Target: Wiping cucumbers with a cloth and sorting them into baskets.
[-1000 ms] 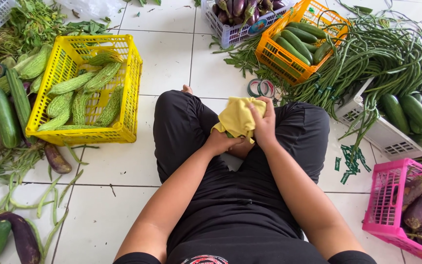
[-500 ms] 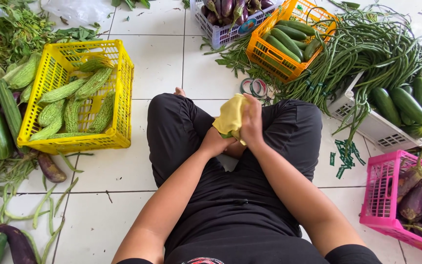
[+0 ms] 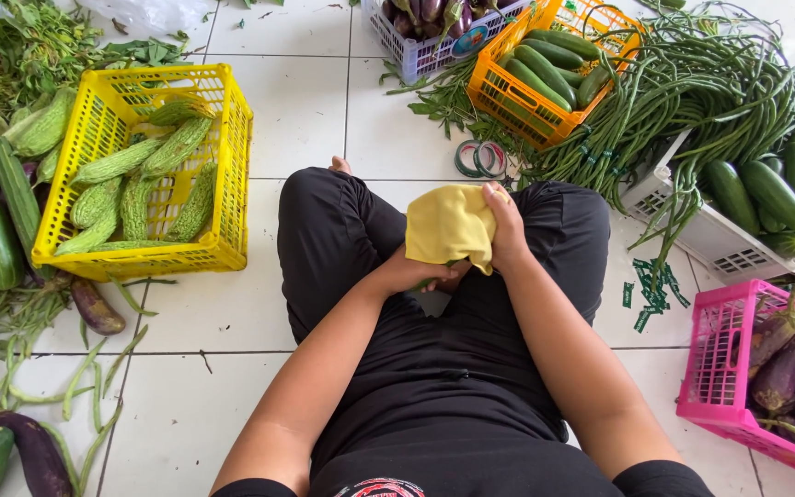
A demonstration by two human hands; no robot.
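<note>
Yellow soft cloth (image 3: 449,225) is sitting over the person's lap, bunched between both hands above the black trousers (image 3: 342,230). Right hand (image 3: 508,230) is curling its fingers closed over the cloth's right edge, while left hand (image 3: 420,274) is lying under the cloth, its fingers hidden, so their grip cannot be told. Yellow plastic crate (image 3: 223,175) of pale green ridged gourds (image 3: 121,207) is standing at ten o'clock, and green tape rolls (image 3: 480,158) are lying at twelve o'clock.
</note>
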